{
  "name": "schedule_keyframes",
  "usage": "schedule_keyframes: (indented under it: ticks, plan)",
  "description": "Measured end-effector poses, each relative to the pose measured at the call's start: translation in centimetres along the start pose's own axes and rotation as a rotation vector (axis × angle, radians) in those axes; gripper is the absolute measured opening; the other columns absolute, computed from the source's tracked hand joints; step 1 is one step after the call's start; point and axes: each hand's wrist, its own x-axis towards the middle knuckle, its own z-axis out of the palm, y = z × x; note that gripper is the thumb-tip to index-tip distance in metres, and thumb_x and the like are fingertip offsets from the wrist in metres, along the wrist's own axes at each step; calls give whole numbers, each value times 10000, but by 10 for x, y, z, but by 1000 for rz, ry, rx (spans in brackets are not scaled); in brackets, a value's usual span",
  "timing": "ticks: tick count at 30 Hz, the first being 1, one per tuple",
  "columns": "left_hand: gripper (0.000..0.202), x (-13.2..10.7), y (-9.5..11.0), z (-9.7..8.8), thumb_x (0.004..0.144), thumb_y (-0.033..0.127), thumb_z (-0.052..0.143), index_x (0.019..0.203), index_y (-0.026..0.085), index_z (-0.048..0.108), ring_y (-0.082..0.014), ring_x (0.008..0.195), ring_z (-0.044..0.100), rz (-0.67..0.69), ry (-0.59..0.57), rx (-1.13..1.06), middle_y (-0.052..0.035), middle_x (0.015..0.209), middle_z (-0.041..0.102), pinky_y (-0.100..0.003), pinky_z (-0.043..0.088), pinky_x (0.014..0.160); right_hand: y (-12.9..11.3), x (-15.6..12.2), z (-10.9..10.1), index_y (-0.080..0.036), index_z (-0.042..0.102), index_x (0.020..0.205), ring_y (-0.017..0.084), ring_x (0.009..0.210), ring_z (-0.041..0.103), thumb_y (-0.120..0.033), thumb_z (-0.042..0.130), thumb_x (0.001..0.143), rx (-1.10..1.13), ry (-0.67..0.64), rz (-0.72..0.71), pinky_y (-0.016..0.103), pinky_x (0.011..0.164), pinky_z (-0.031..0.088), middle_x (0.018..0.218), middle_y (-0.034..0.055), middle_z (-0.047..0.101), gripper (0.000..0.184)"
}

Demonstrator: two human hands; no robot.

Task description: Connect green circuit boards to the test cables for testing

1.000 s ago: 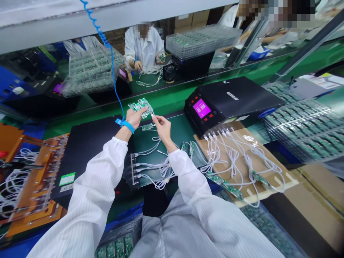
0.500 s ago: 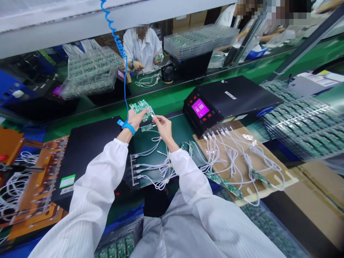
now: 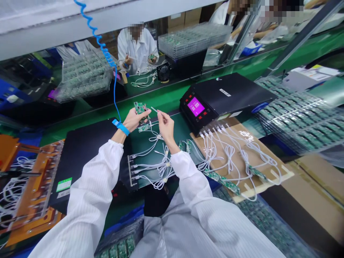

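Note:
My left hand (image 3: 133,120), with a blue wrist strap (image 3: 120,127) on, grips a green circuit board (image 3: 140,107) between thumb and fingers, above the bench. Part of the board is hidden by the thumb. Just right of it, my right hand (image 3: 166,125) pinches a thin white stick (image 3: 154,109); its tip points up and left, apart from the board. I cannot tell exactly what kind of tool the stick is. Below the left hand lies another small circuit board (image 3: 144,127), with a white cable (image 3: 154,138) close by.
A black tester with a lit purple screen (image 3: 196,106) stands to the right, white cables (image 3: 209,147) running from it over cardboard. Left is a black box (image 3: 86,154). Trays of boards (image 3: 301,118) are stacked at far right. A co-worker (image 3: 138,46) sits across the bench.
My right hand has drawn away from the board, and the white stick's tip now shows clear of it. The board has turned in my left hand. The camera view has shifted slightly.

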Motion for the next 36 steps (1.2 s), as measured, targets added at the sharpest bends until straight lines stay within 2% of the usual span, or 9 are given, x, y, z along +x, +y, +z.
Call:
schedule_keyframes:
  ticks: [3,5,7,9,12,17,22,30,36]
  plan:
    - [418,0,-1,0,661,412,988,841,160,708,-111,566,588,-28,-92,-4,-47,769,681,-243,458,518,-12,-1,-5,-177,762,1034,164,791,678,-629,636,944,54,-33,7,293,787,575,877,43,732,478]
    - [427,-1,-1,0,720,498,939,824,153,710,-114,576,597,-28,-125,2,-74,802,699,-232,445,497,-18,-1,-6,-183,747,1070,146,732,673,-637,633,947,110,-74,22,285,743,577,830,23,713,483]
    - [442,-1,-1,1,738,532,918,802,151,704,-123,595,611,-49,-125,-21,-90,824,708,-230,443,488,-23,-2,-7,-200,730,1166,142,738,687,-633,647,944,159,-106,16,291,746,591,882,27,722,494]
    - [445,-2,-1,1,721,524,932,798,147,710,-136,609,624,-79,-126,-42,-97,828,708,-233,435,476,-28,-3,-6,-212,733,1186,144,773,703,-618,687,922,175,-118,0,305,778,607,981,46,729,486]
    - [453,-2,-1,0,701,525,944,811,140,732,-146,587,625,-81,-156,-5,-98,789,699,-243,416,459,-32,-4,-4,-192,743,1045,140,783,712,-595,744,881,175,-95,-17,313,807,616,1043,61,713,436]
    - [471,-4,0,-1,694,559,938,824,156,732,-133,515,569,-102,-161,26,-70,706,667,-272,419,489,-36,-6,-4,-190,688,1041,158,787,713,-581,704,922,160,-130,9,313,816,611,791,8,689,408]
    - [447,-7,2,1,716,534,933,775,147,717,-114,524,539,-71,-219,18,-59,696,637,-257,385,477,-41,-7,-4,-190,745,1054,215,1042,741,-530,724,919,178,-160,-39,375,1013,582,1045,75,772,367]
    - [467,-6,3,1,716,518,933,769,128,681,-114,593,571,-67,-284,20,-55,762,653,-227,420,468,-43,-7,-4,-186,775,975,200,941,731,-538,762,871,115,-71,-62,353,939,597,991,68,764,368]
    - [496,-8,5,2,723,554,919,753,129,665,-90,508,525,-55,-298,60,-16,659,584,-224,396,456,-45,-8,-3,-192,750,953,197,937,725,-568,744,879,99,-93,-55,355,938,598,986,66,753,383]
